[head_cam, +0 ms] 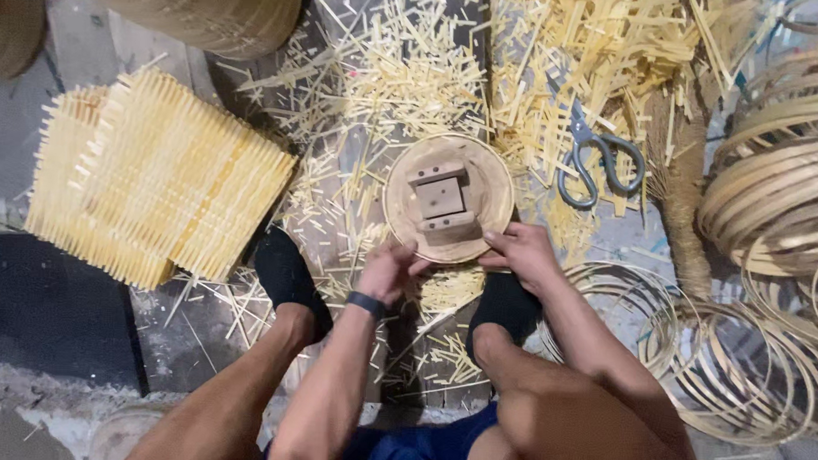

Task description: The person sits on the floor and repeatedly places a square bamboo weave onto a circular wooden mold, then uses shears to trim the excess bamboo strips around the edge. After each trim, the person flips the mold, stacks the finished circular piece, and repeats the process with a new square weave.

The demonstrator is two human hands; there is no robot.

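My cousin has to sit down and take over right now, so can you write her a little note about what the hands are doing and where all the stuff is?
Left hand: grips the near rim of the round wooden disc with small wooden blocks on top.
Right hand: holds the same disc at its near right edge.
The disc sits on the floor between both feet, on scattered pale bamboo offcuts.
Grey metal scissors lie to the right of the disc, untouched.
Stack of square woven bamboo mats lies to the left.
Thin bamboo hoops are piled on the right.
Done: strips cut, mats woven.
Left: nothing is on the disc yet.
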